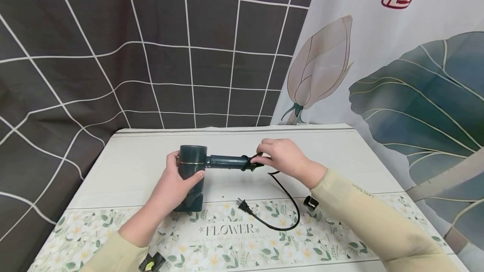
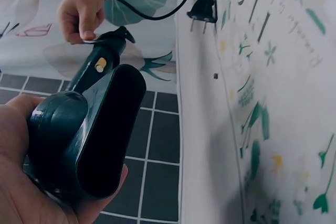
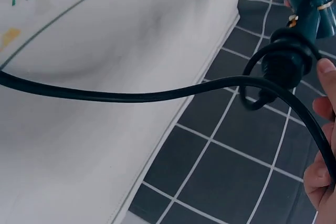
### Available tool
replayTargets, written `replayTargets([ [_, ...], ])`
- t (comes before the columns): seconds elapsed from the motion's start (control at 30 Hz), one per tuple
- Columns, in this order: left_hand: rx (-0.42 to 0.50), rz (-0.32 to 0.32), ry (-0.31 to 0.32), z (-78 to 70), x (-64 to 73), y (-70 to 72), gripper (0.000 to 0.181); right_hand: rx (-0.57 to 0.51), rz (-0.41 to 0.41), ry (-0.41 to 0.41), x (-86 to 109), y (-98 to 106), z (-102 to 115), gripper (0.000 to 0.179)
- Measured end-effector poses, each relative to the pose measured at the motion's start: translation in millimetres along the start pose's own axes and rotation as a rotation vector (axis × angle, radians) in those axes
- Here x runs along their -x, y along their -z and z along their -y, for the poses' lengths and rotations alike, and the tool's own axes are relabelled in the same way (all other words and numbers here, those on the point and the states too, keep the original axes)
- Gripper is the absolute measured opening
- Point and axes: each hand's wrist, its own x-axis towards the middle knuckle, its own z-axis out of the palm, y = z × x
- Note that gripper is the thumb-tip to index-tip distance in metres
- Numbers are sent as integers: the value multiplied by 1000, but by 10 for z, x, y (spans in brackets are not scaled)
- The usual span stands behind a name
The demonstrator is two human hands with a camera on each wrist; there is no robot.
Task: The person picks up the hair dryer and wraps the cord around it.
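Note:
A dark teal hair dryer (image 1: 193, 152) is held sideways over the table, its handle (image 1: 227, 162) pointing right. My left hand (image 1: 175, 186) grips the dryer's body, thumb across the front. In the left wrist view the flat nozzle (image 2: 113, 129) faces the camera. At the handle's end my right hand (image 1: 285, 156) pinches the black power cord (image 1: 298, 211). The right wrist view shows a loop of cord (image 3: 247, 90) around the handle end. From the right hand the loose cord curves down to a two-pin plug (image 1: 244, 206) above the printed cloth.
A white tablecloth (image 1: 136, 167) with a flower-printed band and lettering covers the table. Behind it hangs a dark grid-patterned curtain (image 1: 211, 74). A pale curtain (image 1: 363, 70) with leaf prints hangs at the right.

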Motion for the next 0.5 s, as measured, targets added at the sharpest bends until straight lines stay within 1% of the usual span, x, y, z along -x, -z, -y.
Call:
replayTargets([
  [0.13,-7,1,-9,-30,16,46,97,-22,19,-45,1,-7,-32,21],
  [0.4,-23,24,-17,-43,30,69,99,-42,37,-78,-17,0,-24,23],
  [0.5,-31,38,-27,-36,27,85,99,-55,33,-108,-23,11,-35,23],
])
